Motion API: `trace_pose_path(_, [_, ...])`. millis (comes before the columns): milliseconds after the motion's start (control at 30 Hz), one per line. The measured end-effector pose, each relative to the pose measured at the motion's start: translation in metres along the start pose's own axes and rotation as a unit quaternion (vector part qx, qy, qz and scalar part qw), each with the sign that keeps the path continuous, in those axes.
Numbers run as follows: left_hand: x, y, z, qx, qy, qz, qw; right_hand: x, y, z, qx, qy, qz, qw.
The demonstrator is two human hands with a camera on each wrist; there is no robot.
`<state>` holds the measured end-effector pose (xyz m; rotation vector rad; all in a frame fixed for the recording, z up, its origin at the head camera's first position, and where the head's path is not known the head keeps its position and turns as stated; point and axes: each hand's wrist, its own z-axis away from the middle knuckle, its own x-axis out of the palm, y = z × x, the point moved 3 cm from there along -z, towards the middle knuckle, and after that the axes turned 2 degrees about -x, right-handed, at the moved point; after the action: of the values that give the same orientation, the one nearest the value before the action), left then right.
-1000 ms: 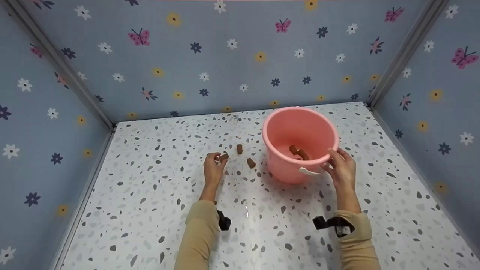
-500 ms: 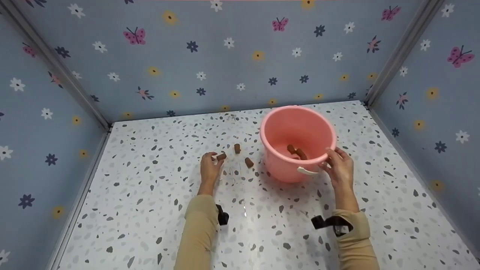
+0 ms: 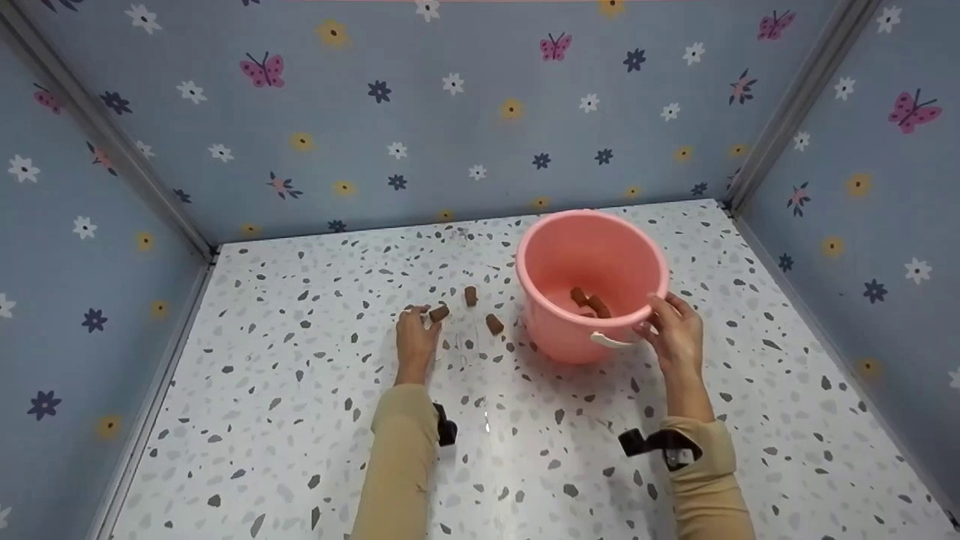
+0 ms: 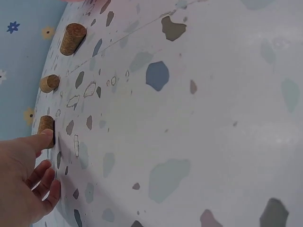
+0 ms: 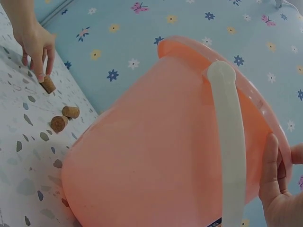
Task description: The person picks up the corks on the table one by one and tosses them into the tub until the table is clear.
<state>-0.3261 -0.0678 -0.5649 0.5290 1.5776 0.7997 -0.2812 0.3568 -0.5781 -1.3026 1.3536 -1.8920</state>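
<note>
On the speckled tabletop my left hand (image 3: 415, 339) pinches a brown cork (image 3: 439, 313) between thumb and forefinger. In the left wrist view the thumb lies over that cork (image 4: 46, 127), with the other fingers bent below. Close by lie two more corks, one farther back (image 3: 470, 296) and one nearer the bucket (image 3: 494, 324). My right hand (image 3: 677, 334) grips the rim of a pink bucket (image 3: 562, 334), its thumb outside in the right wrist view. Several corks (image 3: 598, 306) lie at the bottom of the bucket.
The bucket's pale handle (image 3: 611, 340) hangs on its near side. Blue panels with flowers and butterflies (image 3: 420, 112) stand at the back and both sides. The speckled tabletop (image 3: 300, 420) spreads out in front of them.
The view has shifted slightly. My left hand has drawn a little left relative to the cork, which has stayed in place on the tabletop. The right hand keeps its hold on the bucket rim.
</note>
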Motion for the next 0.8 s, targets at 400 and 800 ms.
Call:
trace_pose_path(400, [0.000, 0.002, -0.002, -0.024, -0.028, -0.038, 0.9986, -0.015, 0.022, -0.019, -0.014, 0.010, -0.014, 1.000])
trace_pose_path(800, [0.000, 0.004, -0.002, 0.004, -0.003, -0.047, 0.9989, -0.014, 0.019, -0.018, -0.017, 0.026, 0.022, 0.999])
